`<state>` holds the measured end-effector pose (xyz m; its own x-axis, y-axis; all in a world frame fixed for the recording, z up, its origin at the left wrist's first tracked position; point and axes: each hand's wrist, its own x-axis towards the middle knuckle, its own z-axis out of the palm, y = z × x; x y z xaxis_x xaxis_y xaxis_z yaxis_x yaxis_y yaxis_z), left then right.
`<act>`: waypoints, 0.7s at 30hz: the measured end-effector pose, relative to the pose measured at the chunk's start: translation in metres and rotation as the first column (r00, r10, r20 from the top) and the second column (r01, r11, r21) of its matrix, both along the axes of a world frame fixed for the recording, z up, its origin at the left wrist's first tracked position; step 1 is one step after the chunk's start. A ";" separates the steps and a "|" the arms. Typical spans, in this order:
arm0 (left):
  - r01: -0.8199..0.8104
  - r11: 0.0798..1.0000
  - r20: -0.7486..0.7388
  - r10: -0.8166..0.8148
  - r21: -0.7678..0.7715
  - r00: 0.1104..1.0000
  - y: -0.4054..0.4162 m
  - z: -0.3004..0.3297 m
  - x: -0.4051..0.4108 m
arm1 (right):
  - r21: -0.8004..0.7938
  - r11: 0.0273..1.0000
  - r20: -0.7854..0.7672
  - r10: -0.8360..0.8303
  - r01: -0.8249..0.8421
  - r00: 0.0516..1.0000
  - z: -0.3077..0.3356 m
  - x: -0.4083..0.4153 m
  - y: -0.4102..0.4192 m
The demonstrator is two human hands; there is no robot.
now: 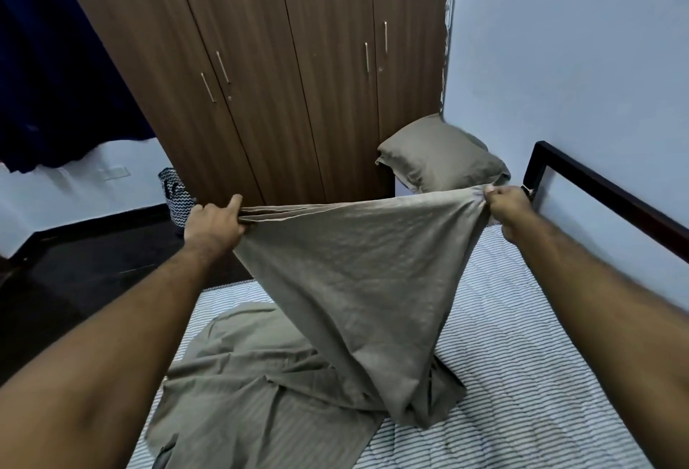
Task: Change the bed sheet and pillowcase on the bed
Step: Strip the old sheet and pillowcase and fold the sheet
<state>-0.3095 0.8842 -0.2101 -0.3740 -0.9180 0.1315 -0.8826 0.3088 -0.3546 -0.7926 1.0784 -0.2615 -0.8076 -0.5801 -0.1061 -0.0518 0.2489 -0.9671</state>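
We grip the grey-brown sheet [346, 282] taut in both fists — left hand [212, 224], right hand [509, 207] — its tail pooled on the striped mattress [522, 375] near the left edge.

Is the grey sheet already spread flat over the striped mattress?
No, both hands hold the grey sheet up, and the striped mattress lies bare.

No readable text, label, brand, number or sign anywhere in view.
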 end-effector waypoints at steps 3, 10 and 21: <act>-0.057 0.979 -0.144 0.086 0.194 0.986 -0.025 0.019 0.017 | -0.020 1.000 -0.016 0.018 -0.019 1.000 0.011 0.015 -0.015; 0.134 0.966 -0.358 -0.047 0.223 0.933 -0.019 0.029 0.068 | -0.071 0.992 0.070 -0.099 0.104 0.993 0.022 0.028 -0.035; 0.302 0.940 -0.139 -0.324 -0.156 0.936 0.001 0.004 0.117 | 0.095 0.994 0.093 0.038 -0.047 0.995 0.067 0.034 -0.066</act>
